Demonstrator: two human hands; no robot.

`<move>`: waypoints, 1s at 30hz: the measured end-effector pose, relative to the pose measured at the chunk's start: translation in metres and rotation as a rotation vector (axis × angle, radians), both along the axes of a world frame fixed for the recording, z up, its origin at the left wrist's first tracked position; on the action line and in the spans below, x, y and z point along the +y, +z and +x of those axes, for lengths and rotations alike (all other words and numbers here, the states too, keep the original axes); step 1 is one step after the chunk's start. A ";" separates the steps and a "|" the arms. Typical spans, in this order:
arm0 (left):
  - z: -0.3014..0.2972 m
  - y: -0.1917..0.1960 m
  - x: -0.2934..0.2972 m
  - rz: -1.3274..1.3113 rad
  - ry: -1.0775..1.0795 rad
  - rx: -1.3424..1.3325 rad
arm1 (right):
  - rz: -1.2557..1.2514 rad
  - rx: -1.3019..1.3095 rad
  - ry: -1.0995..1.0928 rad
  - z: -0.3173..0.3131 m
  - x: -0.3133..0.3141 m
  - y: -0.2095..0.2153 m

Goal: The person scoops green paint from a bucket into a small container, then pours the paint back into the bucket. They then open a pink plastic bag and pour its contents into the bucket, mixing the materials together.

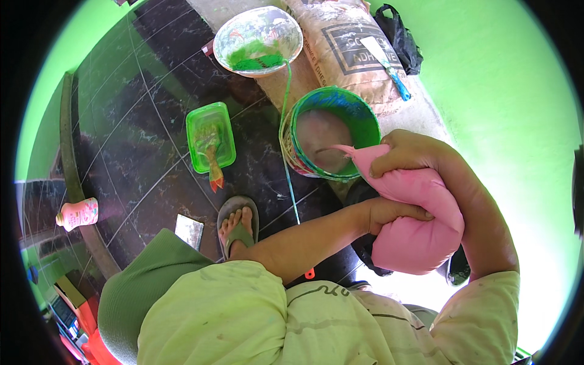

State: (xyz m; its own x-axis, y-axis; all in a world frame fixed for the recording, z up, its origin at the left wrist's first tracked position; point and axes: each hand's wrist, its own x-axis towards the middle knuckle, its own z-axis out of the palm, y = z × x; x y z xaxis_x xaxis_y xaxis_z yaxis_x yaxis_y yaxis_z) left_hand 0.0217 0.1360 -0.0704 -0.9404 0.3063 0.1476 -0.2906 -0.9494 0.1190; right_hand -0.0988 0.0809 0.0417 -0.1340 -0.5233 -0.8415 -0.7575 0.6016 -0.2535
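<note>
A full pink plastic bag (420, 243) is in both my hands, tilted with its narrow twisted neck (345, 149) at the rim of a bucket. My right hand (406, 152) grips the bag just behind the neck, its thumb pressed into the plastic. Lower down, my left hand (395, 214) clasps the middle of the bag. The round bucket (364, 112) has green paint smeared inside its wall and holds a pale greyish-pink material. A thin strand reaches from the neck over that material; whether anything flows out, I cannot tell.
A paint-smeared white bowl (286, 31) holds green paint. A scraper (392, 70) lies on a large paper sack (340, 36) beside a black plastic bag (401, 42). A paintbrush (213, 161) rests in a green tray (228, 137). A long thin rod (292, 188) stands by the bucket.
</note>
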 end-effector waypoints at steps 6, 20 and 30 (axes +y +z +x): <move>-0.002 -0.005 0.004 0.052 0.023 0.025 | -0.003 0.036 0.026 -0.005 -0.002 -0.003; -0.001 -0.002 -0.006 -0.019 0.019 -0.018 | -0.108 -0.027 0.033 -0.014 0.000 0.000; -0.001 -0.005 -0.008 -0.078 0.057 -0.026 | -0.213 -0.143 -0.019 -0.018 0.007 -0.001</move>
State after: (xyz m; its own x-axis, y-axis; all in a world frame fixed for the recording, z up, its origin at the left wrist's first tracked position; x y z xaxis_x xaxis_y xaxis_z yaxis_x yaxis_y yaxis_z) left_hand 0.0204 0.1282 -0.0750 -0.9598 0.2618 0.1008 -0.2403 -0.9527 0.1863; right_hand -0.1164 0.0879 0.0406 -0.0330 -0.6894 -0.7237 -0.6936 0.5371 -0.4800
